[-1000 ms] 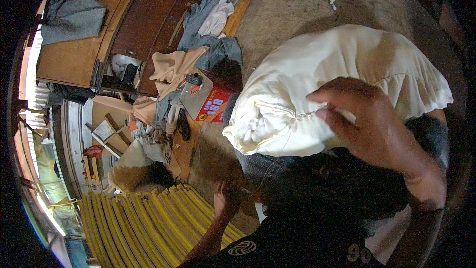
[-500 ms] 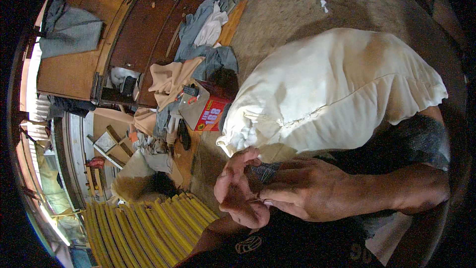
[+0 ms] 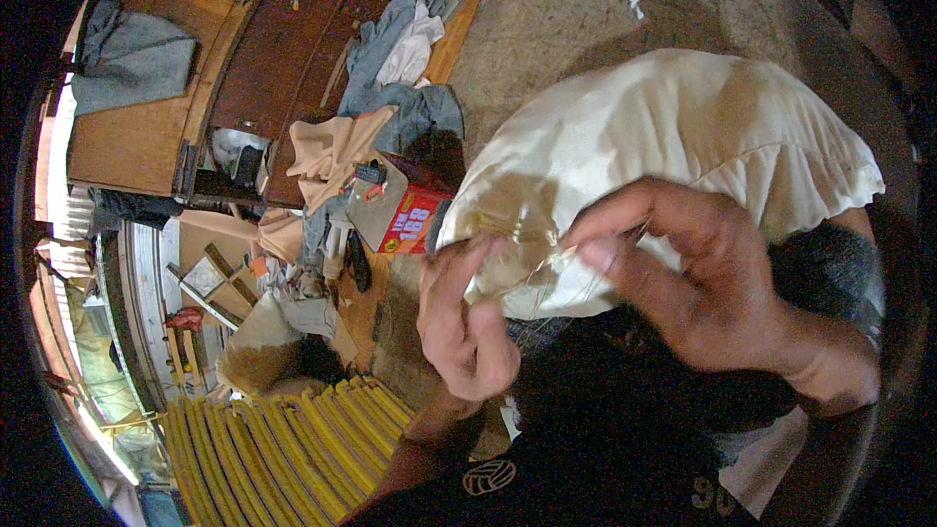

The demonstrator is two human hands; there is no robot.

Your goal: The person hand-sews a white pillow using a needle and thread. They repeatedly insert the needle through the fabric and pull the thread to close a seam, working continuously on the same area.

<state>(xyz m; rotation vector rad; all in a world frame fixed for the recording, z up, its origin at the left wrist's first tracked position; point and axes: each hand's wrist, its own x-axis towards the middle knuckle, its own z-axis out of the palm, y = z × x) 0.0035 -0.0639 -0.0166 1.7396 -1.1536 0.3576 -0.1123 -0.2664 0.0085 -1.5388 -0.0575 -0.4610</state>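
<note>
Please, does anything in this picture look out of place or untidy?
Yes: a small white scrap lies alone on the floor beyond the cream cushion, perhaps litter. Left of the cushion, grey and white cloths lie crumpled, not folded.

Counted in the head view: one left hand [image 3: 467,317], one right hand [image 3: 688,283], two in all. Stuffed cream cloth bag [image 3: 664,127]: one. Red-sided box [image 3: 410,220]: one. White scrap [image 3: 635,6] on the floor: one. Lit tube lamp [image 3: 107,444]: one. Yellow strips [image 3: 293,439]: more than ten; exact number not resolved. Heaped cloths [image 3: 410,49]: at least three; overlap prevented a full count.
</note>
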